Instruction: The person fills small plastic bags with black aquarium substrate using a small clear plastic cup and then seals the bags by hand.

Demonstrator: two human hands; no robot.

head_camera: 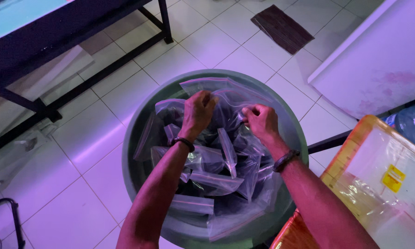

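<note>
Both my hands reach down into a round grey-green tub (134, 138) on the tiled floor. The tub is filled with several clear zip-seal plastic bags (212, 180). My left hand (197, 110) and my right hand (261, 121) each pinch the top edge of one large clear bag (230, 99) that lies uppermost at the far side of the tub. Dark bracelets sit on both wrists.
A dark metal table frame (101, 69) stands at the upper left. A brown mat (282, 27) lies on the floor beyond the tub. A white board (378, 64) is at the right, with an orange crate (355, 147) holding plastic-wrapped items below it. A fan guard (0, 226) shows at the bottom left.
</note>
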